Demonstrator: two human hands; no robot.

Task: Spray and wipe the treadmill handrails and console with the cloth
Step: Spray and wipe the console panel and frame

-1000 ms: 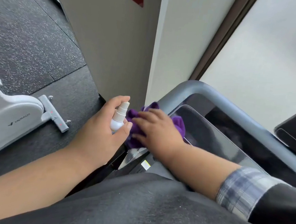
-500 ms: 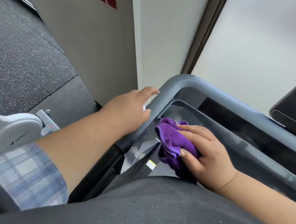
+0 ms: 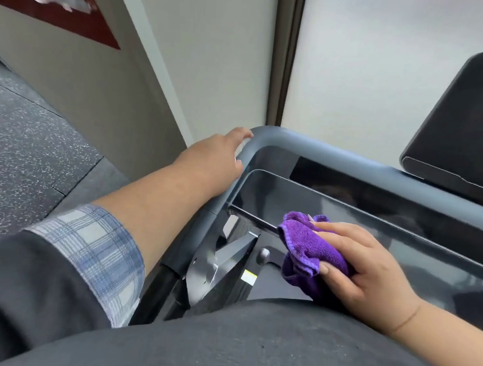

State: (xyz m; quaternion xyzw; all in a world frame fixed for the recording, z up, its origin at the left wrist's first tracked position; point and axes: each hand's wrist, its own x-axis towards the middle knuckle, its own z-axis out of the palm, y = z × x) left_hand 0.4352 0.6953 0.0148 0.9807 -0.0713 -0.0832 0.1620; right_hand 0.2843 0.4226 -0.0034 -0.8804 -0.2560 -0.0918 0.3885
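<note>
Right hand [image 3: 373, 272] grips purple cloth [image 3: 310, 248]; left hand [image 3: 212, 162] beside handrail [image 3: 340, 157].

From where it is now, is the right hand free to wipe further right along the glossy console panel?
Probably yes. The right hand grips the purple cloth at the console panel's left end, and the panel's surface to its right looks bare. The left hand is away at the handrail corner.

Cloth [image 3: 310, 248] lies right of handrail [image 3: 340, 155] corner.
</note>
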